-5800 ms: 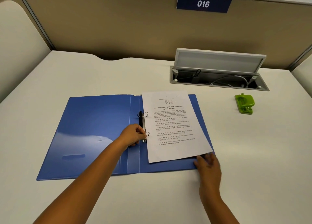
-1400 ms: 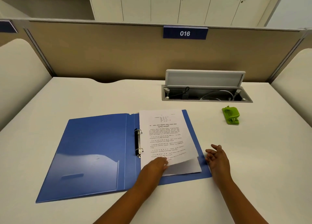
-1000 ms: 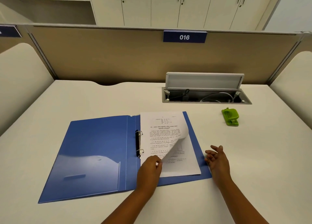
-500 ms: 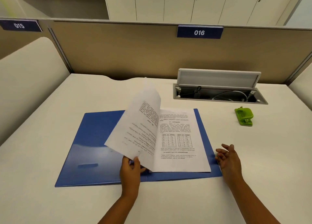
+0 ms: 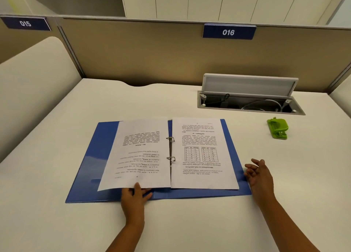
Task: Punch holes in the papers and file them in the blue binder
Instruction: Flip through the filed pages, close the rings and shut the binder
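The blue binder [image 5: 89, 162] lies open and flat on the white desk. A printed sheet [image 5: 140, 153] on the two metal rings [image 5: 171, 149] is turned over onto the left cover. My left hand [image 5: 133, 198] pinches its near edge, thumb on top and fingers beneath. More printed paper [image 5: 201, 156], with a table on it, lies on the right cover. My right hand [image 5: 260, 175] rests by the binder's right edge with fingers loosely spread and holds nothing. The green hole punch [image 5: 277, 128] sits on the desk far to the right.
An open cable box [image 5: 248, 101] with a raised lid is sunk into the desk behind the binder. A tan partition [image 5: 152, 58] with a "016" sign closes off the back. Rounded side panels stand at the left and right.
My left hand lifted the top sheet and swung it leftward over the rings until it lay on the left cover. My right hand stayed by the binder's right edge. The view shifted slightly.
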Demonstrator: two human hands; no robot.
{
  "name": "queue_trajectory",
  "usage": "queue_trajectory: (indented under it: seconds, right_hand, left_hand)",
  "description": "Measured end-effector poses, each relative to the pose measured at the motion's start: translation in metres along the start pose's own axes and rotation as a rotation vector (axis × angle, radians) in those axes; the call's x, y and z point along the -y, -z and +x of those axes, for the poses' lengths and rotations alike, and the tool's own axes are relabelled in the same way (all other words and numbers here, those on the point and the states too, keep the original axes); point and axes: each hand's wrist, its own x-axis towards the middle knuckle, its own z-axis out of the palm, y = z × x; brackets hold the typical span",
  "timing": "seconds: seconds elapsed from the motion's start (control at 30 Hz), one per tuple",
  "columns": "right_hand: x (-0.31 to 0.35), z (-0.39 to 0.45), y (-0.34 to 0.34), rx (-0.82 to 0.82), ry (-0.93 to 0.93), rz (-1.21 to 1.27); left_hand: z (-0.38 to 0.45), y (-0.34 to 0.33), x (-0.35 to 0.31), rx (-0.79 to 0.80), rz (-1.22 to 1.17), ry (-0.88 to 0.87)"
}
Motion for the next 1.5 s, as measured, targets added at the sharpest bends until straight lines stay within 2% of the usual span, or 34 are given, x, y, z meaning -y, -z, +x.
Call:
queue_trajectory:
  seconds: [0.2, 0.3, 0.37, 0.43, 0.6, 0.7, 0.8, 1.03, 1.5]
  right_hand:
    - [-0.003, 0.002, 0.002, -0.007, 0.015, 0.003]
    - [-0.003, 0.003, 0.003, -0.013, 0.022, -0.012]
    - [-0.004, 0.004, 0.001, -0.027, 0.027, -0.035]
    - [-0.005, 0.005, 0.001, -0.048, 0.036, -0.076]
    - [-0.008, 0.007, -0.001, -0.046, 0.088, -0.235]
    - [-0.007, 0.005, -0.002, -0.012, 0.086, -0.256]
    - [-0.005, 0.004, -0.002, 0.004, 0.066, -0.239]
    - [-0.002, 0.003, -0.002, 0.003, 0.066, -0.228]
    - [0.001, 0.001, -0.003, -0.012, 0.071, -0.265]
  left_hand:
    - [0.008, 0.011, 0.0, -0.018, 0.032, 0.022]
    - [0.004, 0.009, 0.003, -0.095, 0.178, 0.003]
    - [-0.005, 0.002, 0.004, -0.072, 0.279, -0.055]
    - [-0.015, -0.01, 0.005, 0.057, 0.358, -0.171]
    - [-0.023, -0.043, 0.005, 0.587, 0.797, -0.633]
    - [-0.018, -0.069, 0.0, 0.838, 1.109, -0.731]
    - [-0.009, -0.085, -0.002, 0.961, 1.396, -0.799]
    - [-0.001, -0.092, 0.0, 1.006, 1.545, -0.848]
    - [-0.008, -0.107, 0.004, 0.933, 1.576, -0.642]
